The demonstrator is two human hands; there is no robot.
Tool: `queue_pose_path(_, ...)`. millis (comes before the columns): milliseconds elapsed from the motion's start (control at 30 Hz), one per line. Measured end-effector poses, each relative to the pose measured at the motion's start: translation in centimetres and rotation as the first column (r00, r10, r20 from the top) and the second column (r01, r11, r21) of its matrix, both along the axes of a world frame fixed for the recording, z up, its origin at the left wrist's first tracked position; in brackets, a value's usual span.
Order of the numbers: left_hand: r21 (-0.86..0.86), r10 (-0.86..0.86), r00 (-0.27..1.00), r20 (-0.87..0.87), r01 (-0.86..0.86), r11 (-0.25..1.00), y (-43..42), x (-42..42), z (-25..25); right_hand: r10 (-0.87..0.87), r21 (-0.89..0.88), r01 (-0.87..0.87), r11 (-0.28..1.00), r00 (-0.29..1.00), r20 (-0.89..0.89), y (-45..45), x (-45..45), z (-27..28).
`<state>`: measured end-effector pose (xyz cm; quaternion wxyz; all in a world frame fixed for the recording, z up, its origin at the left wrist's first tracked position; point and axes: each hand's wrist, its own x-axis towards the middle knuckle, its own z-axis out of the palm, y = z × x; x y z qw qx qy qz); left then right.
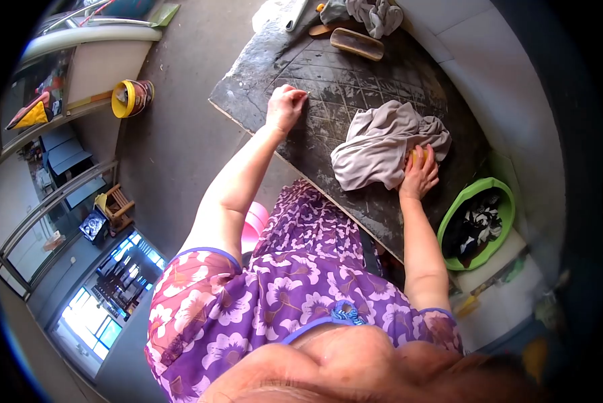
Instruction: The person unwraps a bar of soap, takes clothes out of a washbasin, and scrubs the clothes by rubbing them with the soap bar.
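A wet-looking grey cloth lies bunched on the dark, scored slab. My right hand rests at the cloth's near right edge, its fingers bent over a yellow bar of soap that is mostly hidden under them. To the left, over the slab's left part and apart from the cloth, is my left hand. Its fingers are pinched together; a tiny pale bit shows at the tips, too small to name.
A wooden scrubbing brush lies at the slab's far end, near more grey cloth. At right stands a green basin holding dark and white clothes. A yellow bucket and small wooden chair are left. A pink basin shows below.
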<state>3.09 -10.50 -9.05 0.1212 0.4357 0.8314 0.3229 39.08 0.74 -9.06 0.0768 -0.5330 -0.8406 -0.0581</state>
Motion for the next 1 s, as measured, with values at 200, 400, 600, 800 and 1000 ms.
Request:
queue_pose_path(200, -0.122, 0.037, 0.996, -0.077, -0.046, 0.991, 1.4, 0.3, -0.1, -0.01, -0.024, 0.01, 1.0, 1.0, 0.011, 0.0, -0.2, 0.3)
queue_pose_path(400, -0.211, 0.037, 0.995, -0.092, -0.055, 0.976, 2.2, 0.4, 0.2, -0.01, -0.045, 0.01, 0.999, 1.0, 0.013, -0.1, -0.2, 0.3)
queue_pose_path(600, -0.342, -0.038, 0.999, -0.039, 0.023, 0.939, 0.6, -4.5, 1.6, -0.006, -0.043, 0.006, 0.999, 1.0, -0.002, -0.1, 0.0, 0.0)
queue_pose_path(800, -0.172, 0.522, 0.699, -0.488, -0.663, 0.728, -10.4, -15.5, 2.8, -0.029, -0.015, 0.029, 0.999, 0.999, 0.027, -0.2, -0.3, -0.3)
queue_pose_path(1000, -0.113, -0.641, 0.768, -0.015, 0.635, 0.764, -0.1, 6.6, 2.5, -0.022, -0.007, 0.022, 1.0, 0.999, 0.042, 0.1, 0.0, -0.6)
